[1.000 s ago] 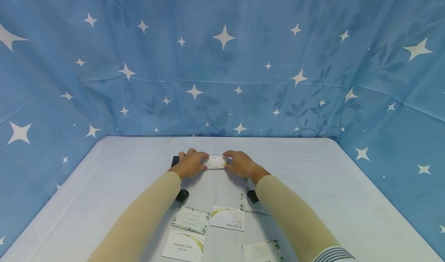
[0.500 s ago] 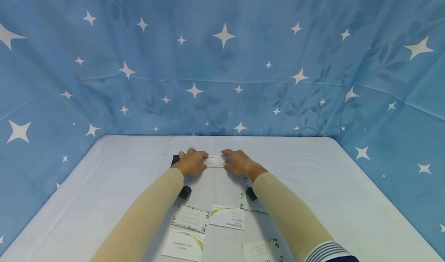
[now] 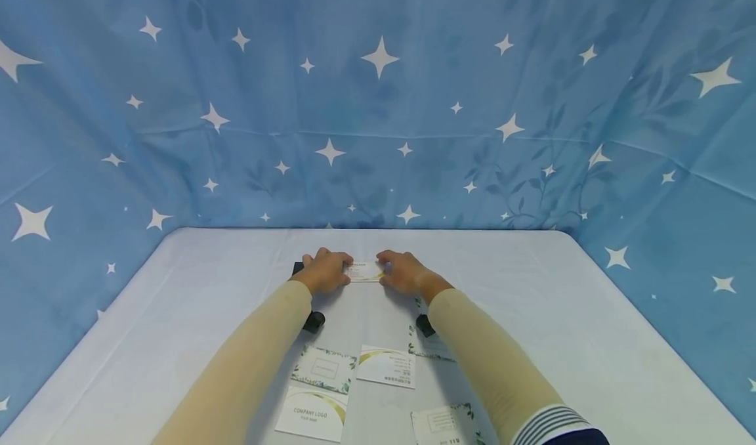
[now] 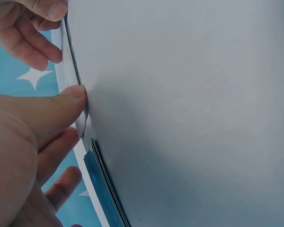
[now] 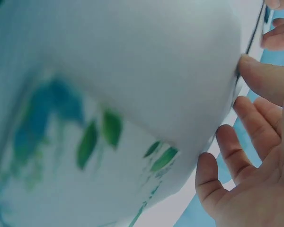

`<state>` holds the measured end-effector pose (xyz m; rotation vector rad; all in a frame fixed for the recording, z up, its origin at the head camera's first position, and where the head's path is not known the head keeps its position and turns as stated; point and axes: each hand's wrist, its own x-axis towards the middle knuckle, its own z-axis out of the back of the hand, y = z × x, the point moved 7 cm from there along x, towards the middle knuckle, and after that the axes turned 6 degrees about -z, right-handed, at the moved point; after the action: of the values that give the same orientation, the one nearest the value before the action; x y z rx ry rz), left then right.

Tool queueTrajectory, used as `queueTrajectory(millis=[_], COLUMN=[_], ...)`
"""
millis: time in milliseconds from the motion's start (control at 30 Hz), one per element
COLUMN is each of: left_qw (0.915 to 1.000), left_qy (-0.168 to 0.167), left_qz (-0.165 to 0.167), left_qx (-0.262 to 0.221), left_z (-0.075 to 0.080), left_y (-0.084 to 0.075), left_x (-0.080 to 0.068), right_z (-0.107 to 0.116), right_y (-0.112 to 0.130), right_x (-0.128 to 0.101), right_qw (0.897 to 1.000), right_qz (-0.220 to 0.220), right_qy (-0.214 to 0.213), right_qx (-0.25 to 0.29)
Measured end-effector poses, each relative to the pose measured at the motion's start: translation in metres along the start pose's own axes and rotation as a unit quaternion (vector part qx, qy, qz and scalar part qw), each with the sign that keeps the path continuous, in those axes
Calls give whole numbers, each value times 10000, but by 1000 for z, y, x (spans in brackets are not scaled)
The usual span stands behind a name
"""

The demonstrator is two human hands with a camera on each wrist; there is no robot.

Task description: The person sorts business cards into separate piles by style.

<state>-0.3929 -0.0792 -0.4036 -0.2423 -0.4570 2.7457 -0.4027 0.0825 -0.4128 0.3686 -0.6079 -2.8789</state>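
Observation:
A white business card (image 3: pixel 364 272) with a gold curve lies at the far middle of the table, a thin dark edge showing under it in the left wrist view. My left hand (image 3: pixel 324 272) pinches its left end, thumb (image 4: pixel 74 93) on the near edge and fingertips on the far side. At the other end my right hand (image 3: pixel 404 274) grips it the same way, its thumb (image 5: pixel 248 66) against the near edge and its other fingers spread. Beside my left hand lies a dark blue stack of cards (image 4: pixel 104 184), mostly covered by that hand in the head view.
Nearer lie a leaf-bordered card (image 3: pixel 323 368), a COMPANY LOGO card (image 3: pixel 312 413), a gold-curved card (image 3: pixel 386 366) and another leafy card (image 3: pixel 440 425). One more leafy card (image 3: pixel 430 348) is partly under my right forearm. A starred blue curtain (image 3: pixel 378 104) hangs behind the table.
Both hands stay at the card's ends, with only slight shifts. The whole head view has drifted a little upward; the other cards lie as before.

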Motion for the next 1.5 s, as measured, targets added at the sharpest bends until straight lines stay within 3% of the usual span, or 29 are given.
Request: queueTrajectory(millis=[200, 333, 667, 1033, 1233, 1500], left_qw=[9993, 9989, 9978, 9920, 9898, 9827], left_qy=[-2, -110, -45, 51, 143, 316], left_qz=[-53, -149, -403, -583, -629, -1240], left_qx=[-361, -434, -526, -1118, -1273, -1339], left_z=[-1, 6, 8, 0, -10, -23], left_y=[7, 12, 23, 18, 16, -2], left_x=[-10, -24, -86, -139, -151, -157], right_z=[-2, 3, -3, -27, -32, -27], right_y=[5, 12, 32, 49, 46, 18], right_x=[-6, -15, -61, -107, -124, -149], right_qw=[9997, 9984, 9932, 9878, 9886, 9912], right_qz=[205, 487, 935, 1368, 1269, 1113], right_qy=[31, -35, 377, 716, 781, 535], right_qx=[162, 276, 586, 185, -204, -476])
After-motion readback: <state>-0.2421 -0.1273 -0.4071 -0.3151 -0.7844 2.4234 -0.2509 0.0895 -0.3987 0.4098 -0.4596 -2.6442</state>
